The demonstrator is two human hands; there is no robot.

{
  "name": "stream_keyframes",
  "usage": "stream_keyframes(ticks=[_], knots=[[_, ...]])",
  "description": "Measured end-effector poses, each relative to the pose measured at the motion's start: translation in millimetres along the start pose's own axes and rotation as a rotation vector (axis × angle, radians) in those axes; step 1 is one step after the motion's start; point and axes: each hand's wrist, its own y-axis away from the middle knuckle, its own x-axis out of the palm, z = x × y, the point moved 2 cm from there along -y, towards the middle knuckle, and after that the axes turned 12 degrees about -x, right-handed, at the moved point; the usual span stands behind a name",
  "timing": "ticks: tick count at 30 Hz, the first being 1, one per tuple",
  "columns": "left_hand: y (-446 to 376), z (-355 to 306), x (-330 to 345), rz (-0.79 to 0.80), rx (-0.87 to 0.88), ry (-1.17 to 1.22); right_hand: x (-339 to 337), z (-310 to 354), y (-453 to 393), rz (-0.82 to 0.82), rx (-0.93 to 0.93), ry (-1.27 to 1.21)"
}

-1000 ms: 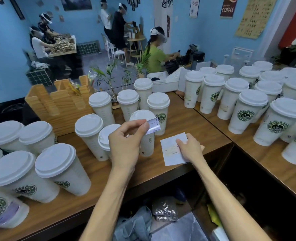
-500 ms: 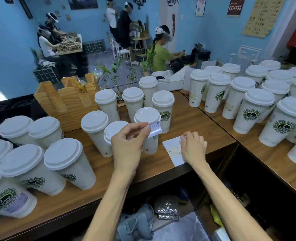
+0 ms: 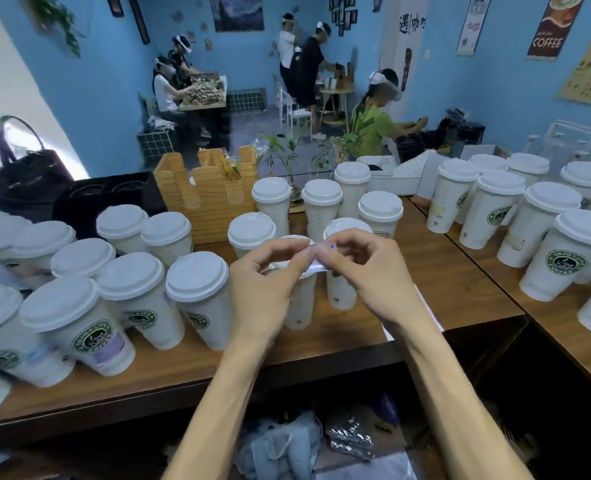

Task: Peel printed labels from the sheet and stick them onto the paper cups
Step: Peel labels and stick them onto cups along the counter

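Note:
A small white printed label is held up between both hands above the counter. My left hand pinches its left end and my right hand pinches its right end. Directly behind the label stand two lidded white paper cups, the nearer cup mostly hidden by my left hand, the other cup just to its right. The white label sheet lies on the wooden counter, largely covered by my right forearm.
Several lidded cups crowd the left, some with purple labels. More cups fill the right counter. A wooden holder stands behind. Bags lie on the shelf below. People work in the blue room beyond.
My right hand has left the sheet on the counter and risen to take the label's free end. The label is now held between both hands. The camera view has shifted right.

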Motion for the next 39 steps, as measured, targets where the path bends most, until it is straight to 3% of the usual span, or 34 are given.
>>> stream_keyframes(ticks=[9, 15, 18, 22, 28, 39], knots=[[16.7, 0.9, -74.6, -0.244, -0.046, -0.013, 76.4, -3.7, -6.3, 0.116, -0.015, -0.038], [18.2, 11.0, -134.6, -0.484, -0.076, -0.025, 93.1, -8.8, -10.6, 0.097, 0.041, -0.104], [16.5, 23.7, -144.2, -0.487, -0.054, -0.144, 103.6, -9.3, -11.2, 0.105, 0.099, -0.191], [13.1, 30.9, -139.4, -0.411, 0.026, -0.493, 113.0, -10.8, -13.2, 0.125, 0.129, -0.193], [6.1, 46.1, -135.1, -0.294, -0.021, -0.767, 112.7, -17.5, -16.8, 0.134, 0.135, -0.173], [-0.3, 64.3, -125.4, -0.38, 0.015, -0.771, 107.8, -19.4, -14.1, 0.156, 0.145, -0.124]])
